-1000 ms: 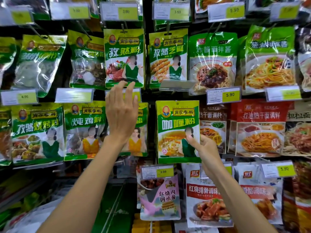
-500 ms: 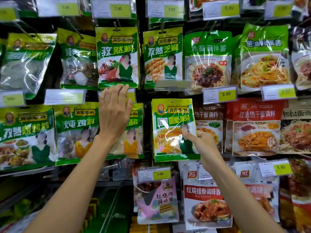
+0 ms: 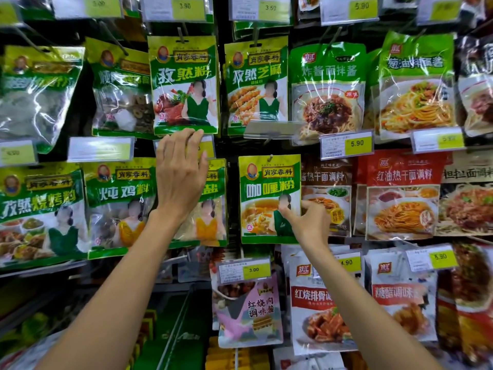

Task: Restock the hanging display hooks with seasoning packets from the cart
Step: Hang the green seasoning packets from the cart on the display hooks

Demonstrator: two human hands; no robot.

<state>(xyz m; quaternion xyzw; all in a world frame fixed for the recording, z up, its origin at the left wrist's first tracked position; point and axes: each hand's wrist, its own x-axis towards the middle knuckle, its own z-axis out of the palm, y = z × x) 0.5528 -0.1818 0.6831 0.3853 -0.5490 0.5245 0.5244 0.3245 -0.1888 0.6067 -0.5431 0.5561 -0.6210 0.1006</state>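
A green and yellow curry powder packet [image 3: 266,193] hangs from a hook in the middle row of the display. My right hand [image 3: 306,222] pinches its lower right edge, thumb on the front and fingers behind. My left hand [image 3: 181,174] lies back-up over the neighbouring hook's price tag [image 3: 206,148] and the top of a green salt packet [image 3: 213,209]. Its fingertips reach the bottom of the cumin powder packet [image 3: 184,84] above. I see nothing gripped in it; what lies under the palm is hidden.
Rows of green seasoning packets hang at left, and noodle sauce packets [image 3: 328,89] and red packets [image 3: 402,193] at right. A pink packet [image 3: 248,311] hangs below. A metal bar [image 3: 176,324] and yellow packs [image 3: 234,353] show at the bottom.
The curry powder packet now hangs flat and straight instead of slightly tilted with glare. My left fingertips have crept up onto the price tag. Both arms otherwise stay put.
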